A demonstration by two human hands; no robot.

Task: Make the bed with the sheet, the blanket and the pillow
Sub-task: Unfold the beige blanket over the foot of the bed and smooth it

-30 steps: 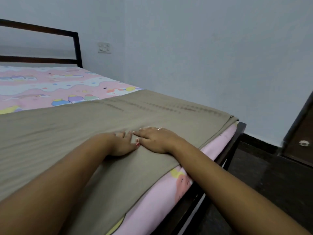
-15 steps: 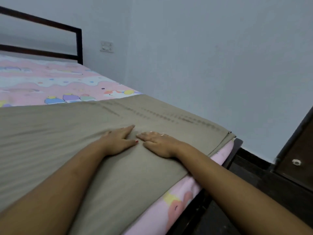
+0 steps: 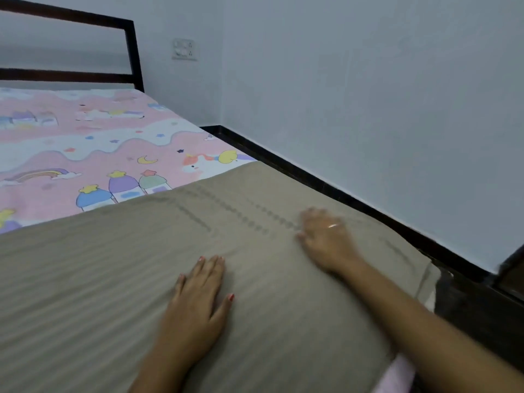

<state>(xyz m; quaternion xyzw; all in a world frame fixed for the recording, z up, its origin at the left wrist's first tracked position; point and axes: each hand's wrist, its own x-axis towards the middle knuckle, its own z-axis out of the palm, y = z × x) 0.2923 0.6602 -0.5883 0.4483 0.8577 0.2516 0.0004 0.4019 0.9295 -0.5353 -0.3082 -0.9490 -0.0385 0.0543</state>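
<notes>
A taupe striped blanket [image 3: 85,279] covers the near part of the bed. Beyond it the pink sheet [image 3: 93,131] with rainbows, unicorns and clouds lies flat up to the headboard. My left hand [image 3: 198,296] rests palm down on the blanket, fingers slightly apart. Farther right, toward the blanket's far edge, my right hand [image 3: 323,236] also lies flat on the blanket and is blurred; a ring shows on one finger. Neither hand holds anything. No pillow is in view.
The dark bed headboard [image 3: 133,52] stands at the back left against a pale wall with a switch plate [image 3: 184,49]. A narrow gap with a dark skirting [image 3: 340,188] separates the bed from the right wall. A dark piece of furniture [image 3: 510,268] is at right.
My hands were side by side and touching; they have now spread apart, the right hand sliding away to the right across the blanket. The view has shifted closer over the bed.
</notes>
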